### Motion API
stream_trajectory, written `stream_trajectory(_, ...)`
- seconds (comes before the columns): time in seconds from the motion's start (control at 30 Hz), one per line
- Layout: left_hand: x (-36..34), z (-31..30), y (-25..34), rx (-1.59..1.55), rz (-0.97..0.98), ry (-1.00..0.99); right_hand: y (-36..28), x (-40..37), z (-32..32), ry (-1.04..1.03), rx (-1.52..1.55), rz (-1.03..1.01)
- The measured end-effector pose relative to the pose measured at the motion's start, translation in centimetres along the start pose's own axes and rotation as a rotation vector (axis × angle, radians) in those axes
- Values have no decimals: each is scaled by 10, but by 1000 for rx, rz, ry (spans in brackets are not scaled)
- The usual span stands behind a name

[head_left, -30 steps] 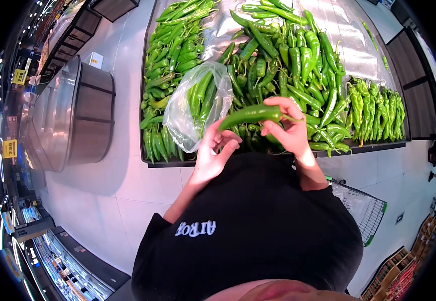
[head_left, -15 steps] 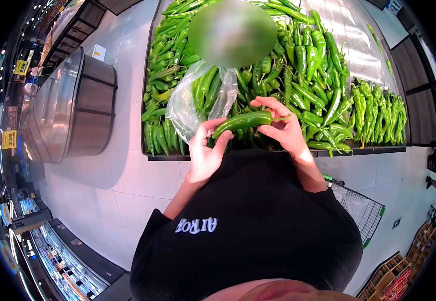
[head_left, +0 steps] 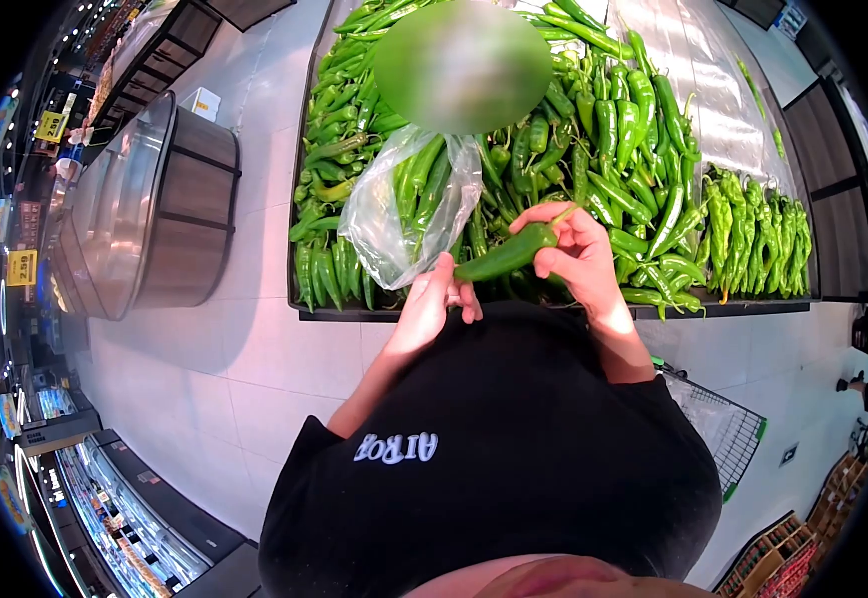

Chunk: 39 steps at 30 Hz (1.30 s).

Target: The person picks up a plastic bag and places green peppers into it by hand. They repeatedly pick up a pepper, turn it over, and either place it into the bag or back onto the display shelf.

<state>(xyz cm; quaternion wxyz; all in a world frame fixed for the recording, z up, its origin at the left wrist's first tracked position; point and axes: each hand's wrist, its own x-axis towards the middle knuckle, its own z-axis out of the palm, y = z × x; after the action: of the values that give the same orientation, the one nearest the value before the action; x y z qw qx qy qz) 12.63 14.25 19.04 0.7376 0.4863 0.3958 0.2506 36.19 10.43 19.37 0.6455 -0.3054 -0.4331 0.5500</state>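
A long green pepper (head_left: 504, 256) is held out in front of my chest, tilted, with its stem end up to the right. My right hand (head_left: 583, 261) pinches it near the stem. My left hand (head_left: 436, 299) is at the pointed end, thumb up beside the tip and fingers curled below it. Just beyond my left hand, a clear plastic bag (head_left: 369, 224) lies gaping on the heap, with several long green peppers (head_left: 419, 184) showing in it. More loose green peppers (head_left: 628, 130) spread over the display around the bag.
The display's dark front edge (head_left: 723, 307) runs close before me. Wrinkled light-green peppers (head_left: 753, 234) stand in a row at its right. A wire shopping cart (head_left: 718, 424) is by my right side; a rounded metal-sided counter (head_left: 189, 214) stands left. A blurred oval covers the far heap.
The pepper has swung round, its stem end now higher and its tip slightly lower. My left hand has shifted down and right, its grip changed at the tip; the view has moved slightly.
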Motion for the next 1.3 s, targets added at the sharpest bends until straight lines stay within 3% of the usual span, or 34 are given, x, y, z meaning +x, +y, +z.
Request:
stream_trajectory(0.13,5,-1,-10,176,78,-127,6,23,9,139,-23,-147)
stream_trajectory(0.2,4,2,-10,226,26,-170,21,44,15,90,-172,-340)
stream_trajectory(0.27,5,0,-20,210,39,-215,25,57,18,61,-549,-356)
stream_trajectory(0.33,5,0,-18,269,36,-204,33,71,33,8,-701,-399)
stream_trajectory(0.47,4,0,-17,319,45,-197,64,107,46,-15,-1210,-770)
stream_trajectory(0.57,4,-4,-18,350,49,-197,93,113,56,-91,-1152,-611)
stream_trajectory(0.7,4,-3,-12,323,37,-179,102,106,55,-95,-1354,-605)
stream_trajectory(0.87,5,-4,-11,323,60,-152,96,105,51,-21,-1377,-622)
stream_trajectory(1.0,-6,-4,10,395,179,-1,98,100,51,-74,-1352,-639)
stream_trajectory(1.13,2,-43,38,384,560,354,97,94,55,-105,-1388,-591)
stream_trajectory(1.17,12,-54,40,445,644,522,96,94,56,-112,-1384,-572)
stream_trajectory(1.27,30,-83,47,1260,716,790,93,90,62,-104,-1377,-549)
stream_trajectory(1.3,34,-94,39,1190,525,743,92,88,65,-99,-1373,-554)
